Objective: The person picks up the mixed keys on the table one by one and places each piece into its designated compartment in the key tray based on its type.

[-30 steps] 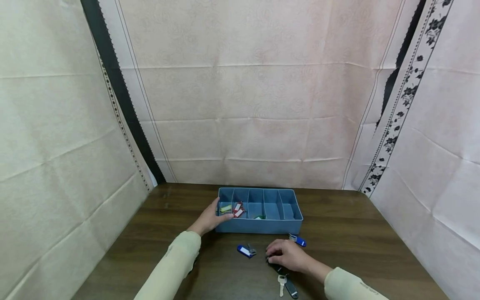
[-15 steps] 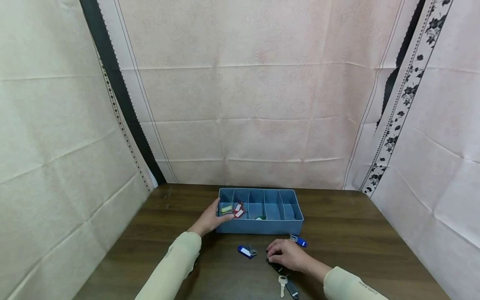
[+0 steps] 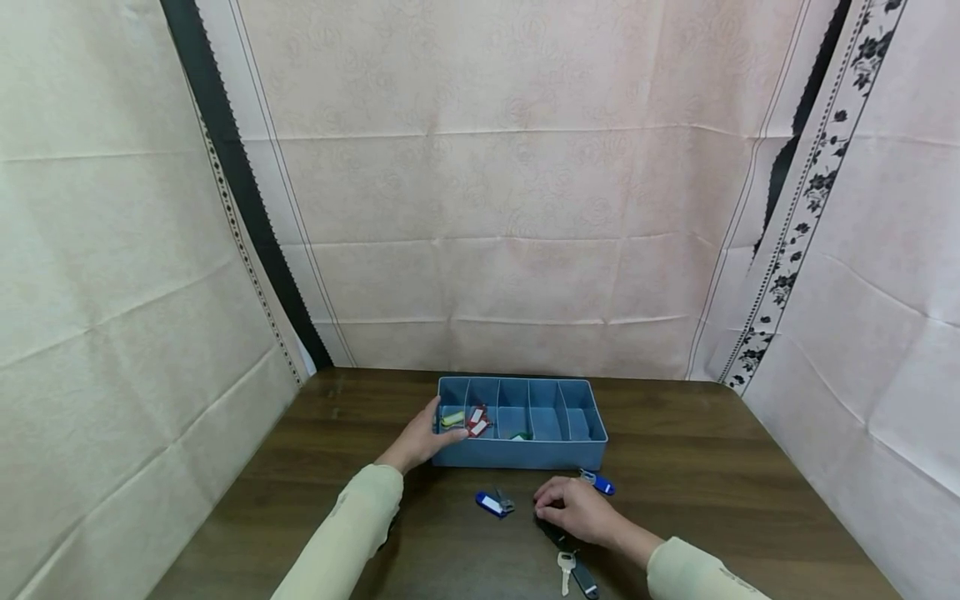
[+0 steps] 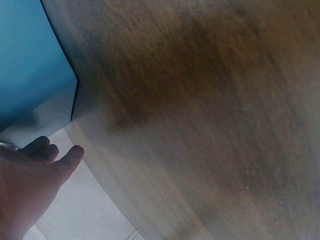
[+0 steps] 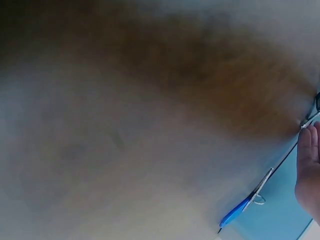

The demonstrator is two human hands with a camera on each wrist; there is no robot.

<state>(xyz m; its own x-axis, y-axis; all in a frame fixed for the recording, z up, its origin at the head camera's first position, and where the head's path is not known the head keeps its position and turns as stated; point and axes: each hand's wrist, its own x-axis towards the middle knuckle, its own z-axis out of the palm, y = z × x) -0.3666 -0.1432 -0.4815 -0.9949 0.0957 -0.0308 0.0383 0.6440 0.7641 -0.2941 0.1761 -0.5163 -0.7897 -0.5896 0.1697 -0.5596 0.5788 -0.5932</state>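
My left hand [image 3: 420, 437] grips the left end of a blue compartment box [image 3: 517, 456], thumb at the front corner and fingers along the side wall. In the left wrist view, bent fingertips [image 4: 75, 152] are beside that box. On the table in front, my right hand [image 3: 583, 508] pinches the upper end of a black key tag [image 3: 552, 532] between thumb and fingers; the exact contact is partly hidden. Just below lie a silver key [image 3: 566, 567] and another black key tag [image 3: 585, 580]. A metal bit shows at the right fingertips in the right wrist view.
One blue key tag [image 3: 491, 503] with a key lies left of the right hand. Another blue key tag [image 3: 602, 484] lies by the box's front right corner. Inside the box are a yellow tag [image 3: 452, 419], red tags [image 3: 477, 427] and something green [image 3: 521, 436]. Cloth hangs around the table.
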